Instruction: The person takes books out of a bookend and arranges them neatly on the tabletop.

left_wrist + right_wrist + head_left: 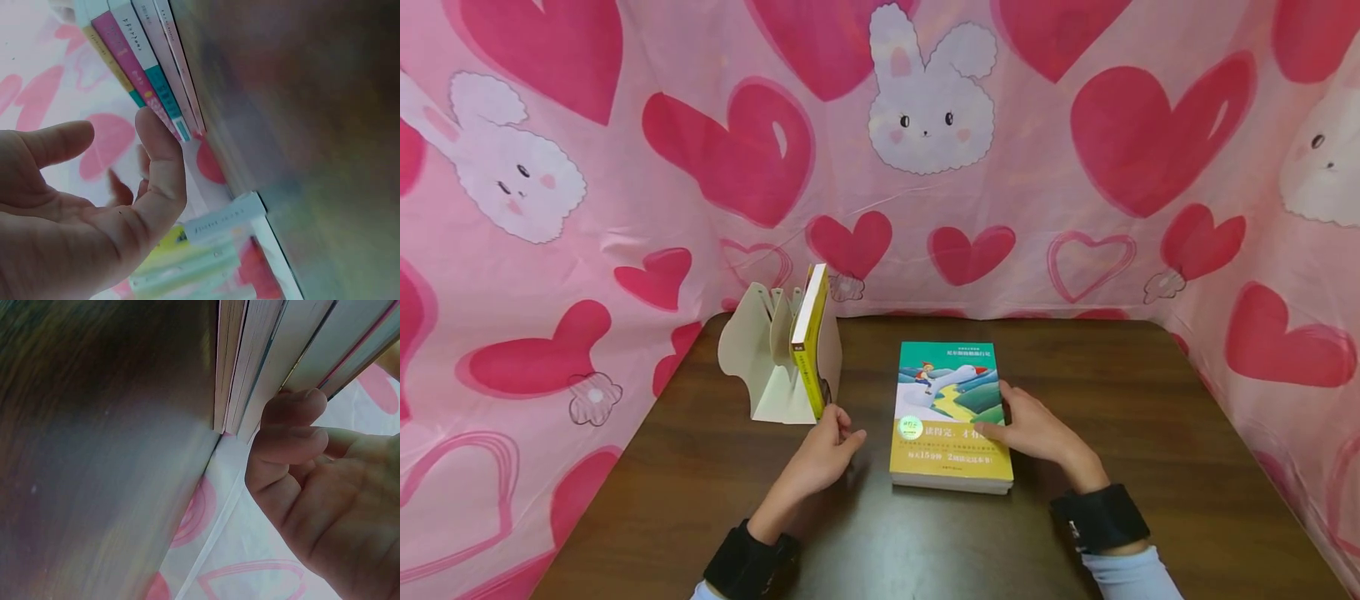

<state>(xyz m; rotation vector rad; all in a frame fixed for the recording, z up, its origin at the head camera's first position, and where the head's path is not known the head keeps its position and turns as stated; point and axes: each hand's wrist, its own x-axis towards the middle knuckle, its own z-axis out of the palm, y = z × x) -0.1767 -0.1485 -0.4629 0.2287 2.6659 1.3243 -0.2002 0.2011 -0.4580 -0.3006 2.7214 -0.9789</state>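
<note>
A stack of several books [951,454] lies flat on the table; the top one has a goose picture and a yellow band. My right hand [1033,425] is at its right side, thumb over the top cover. In the right wrist view, its curled fingers [294,447] meet the page edges of the upper books. My left hand [823,454] holds nothing, its fingers loosely bent, left of the stack. Book spines [140,59] show past that hand in the left wrist view. Just beyond it, a yellow book [810,342] stands upright in a cream book rack [748,350].
The dark wooden table [1150,400] extends around the books and the rack. A pink cloth [1037,192] with hearts and rabbits hangs behind the table and along both sides.
</note>
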